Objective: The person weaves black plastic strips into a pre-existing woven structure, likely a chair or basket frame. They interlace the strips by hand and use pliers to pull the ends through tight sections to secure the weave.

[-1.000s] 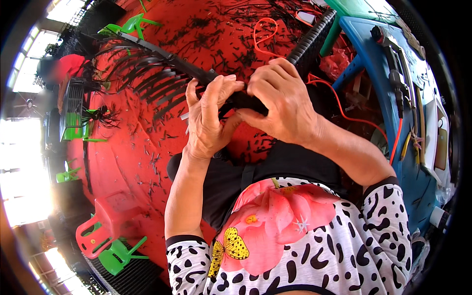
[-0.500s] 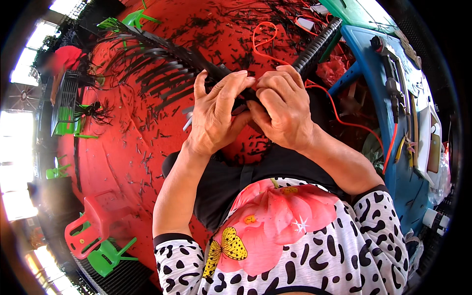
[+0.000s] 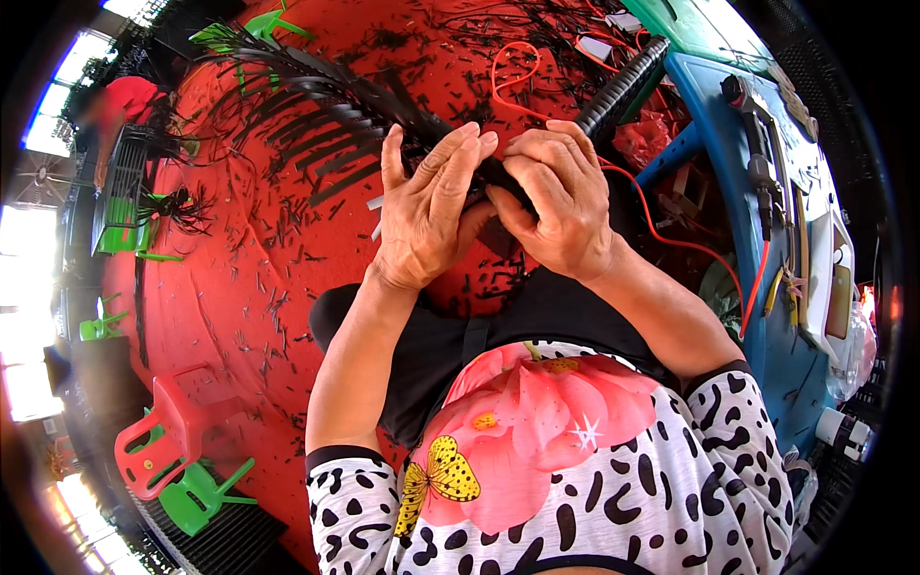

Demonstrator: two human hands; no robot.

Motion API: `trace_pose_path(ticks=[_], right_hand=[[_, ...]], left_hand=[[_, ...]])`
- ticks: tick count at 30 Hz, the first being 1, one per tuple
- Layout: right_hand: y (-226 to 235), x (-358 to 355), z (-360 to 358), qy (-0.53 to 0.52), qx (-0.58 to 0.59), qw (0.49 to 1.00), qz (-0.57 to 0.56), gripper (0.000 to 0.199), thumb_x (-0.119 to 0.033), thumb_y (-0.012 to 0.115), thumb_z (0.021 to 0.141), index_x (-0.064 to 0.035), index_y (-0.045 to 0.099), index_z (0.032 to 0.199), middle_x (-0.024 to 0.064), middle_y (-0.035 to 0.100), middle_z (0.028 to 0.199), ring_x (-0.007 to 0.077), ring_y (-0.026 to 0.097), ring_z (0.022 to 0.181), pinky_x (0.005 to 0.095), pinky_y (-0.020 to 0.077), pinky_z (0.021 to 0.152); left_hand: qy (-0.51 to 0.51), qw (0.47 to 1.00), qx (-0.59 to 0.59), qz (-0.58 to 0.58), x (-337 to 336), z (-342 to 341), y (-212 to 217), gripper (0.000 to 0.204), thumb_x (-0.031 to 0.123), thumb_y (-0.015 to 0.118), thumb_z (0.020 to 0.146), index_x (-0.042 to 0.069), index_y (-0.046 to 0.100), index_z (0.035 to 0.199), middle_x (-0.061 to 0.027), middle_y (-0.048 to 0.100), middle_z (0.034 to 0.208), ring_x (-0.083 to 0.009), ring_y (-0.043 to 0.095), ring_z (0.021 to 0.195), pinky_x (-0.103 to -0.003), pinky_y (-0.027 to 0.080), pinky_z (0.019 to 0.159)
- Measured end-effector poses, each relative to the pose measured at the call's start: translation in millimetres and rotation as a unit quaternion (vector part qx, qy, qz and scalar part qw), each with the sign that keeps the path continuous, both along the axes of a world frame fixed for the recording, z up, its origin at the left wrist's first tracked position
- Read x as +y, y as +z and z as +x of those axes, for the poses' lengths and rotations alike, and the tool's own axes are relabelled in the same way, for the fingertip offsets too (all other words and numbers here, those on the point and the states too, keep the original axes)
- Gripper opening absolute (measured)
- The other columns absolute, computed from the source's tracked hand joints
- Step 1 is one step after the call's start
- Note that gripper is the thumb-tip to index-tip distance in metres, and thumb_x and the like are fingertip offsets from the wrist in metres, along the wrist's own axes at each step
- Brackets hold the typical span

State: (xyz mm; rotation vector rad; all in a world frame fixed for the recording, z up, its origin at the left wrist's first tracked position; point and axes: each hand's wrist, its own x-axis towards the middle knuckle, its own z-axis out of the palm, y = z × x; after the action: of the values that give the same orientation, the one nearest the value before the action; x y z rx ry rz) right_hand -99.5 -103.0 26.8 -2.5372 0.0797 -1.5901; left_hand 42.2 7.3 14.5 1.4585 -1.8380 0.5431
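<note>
Both hands are raised close together in the middle, over my lap. My left hand (image 3: 429, 209) is closed on a dark bundle of flat black plastic strips (image 3: 331, 125), its index finger sticking up; the strips' loose ends fan out to the upper left. My right hand (image 3: 559, 198) pinches the same black work with bent fingers and thumb. Beyond it, a thick black strip-wrapped bar (image 3: 623, 88) slants away to the upper right. The exact spot where the fingertips grip is partly hidden by the hands.
Black strip offcuts litter the red floor covering (image 3: 230, 316). A blue table (image 3: 709, 115) on the right carries a corded tool (image 3: 762, 158) and a white tray (image 3: 824, 278). An orange cord (image 3: 661, 225) loops nearby. Red (image 3: 168, 431) and green chairs (image 3: 196, 498) stand left; a person (image 3: 125, 105) is far left.
My left fingers have shifted slightly, and a dark piece now shows more plainly between the hands. The strips on the left have moved a little. The view has tilted slightly.
</note>
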Motion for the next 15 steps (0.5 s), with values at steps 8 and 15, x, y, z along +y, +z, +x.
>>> trace_pose_path(ticks=[8,15], right_hand=[[1,0,2,0.001,0.015,0.999,-0.043,0.022,-0.003,0.071,0.065,-0.0044,0.059,0.084,0.0067,0.054,0.084,0.0238,0.058,0.078,0.0392,0.0449,0.082],[0,1,6,0.03,0.001,0.999,-0.017,0.02,-0.001,0.069,0.064,-0.0028,0.055,0.077,0.0093,0.052,0.082,0.0274,0.057,0.076,0.0406,0.0464,0.075]], left_hand=[[-0.003,1.0,0.008,-0.014,-2,0,-2,0.062,0.018,0.066,0.086,0.003,0.039,0.14,-0.007,0.063,0.126,-0.0274,0.057,0.122,-0.056,0.016,0.113],[0.057,0.992,-0.089,0.061,8,-14,34,0.048,0.014,0.065,0.079,0.001,0.056,0.124,-0.0106,0.064,0.117,-0.0256,0.06,0.114,-0.062,0.023,0.109]])
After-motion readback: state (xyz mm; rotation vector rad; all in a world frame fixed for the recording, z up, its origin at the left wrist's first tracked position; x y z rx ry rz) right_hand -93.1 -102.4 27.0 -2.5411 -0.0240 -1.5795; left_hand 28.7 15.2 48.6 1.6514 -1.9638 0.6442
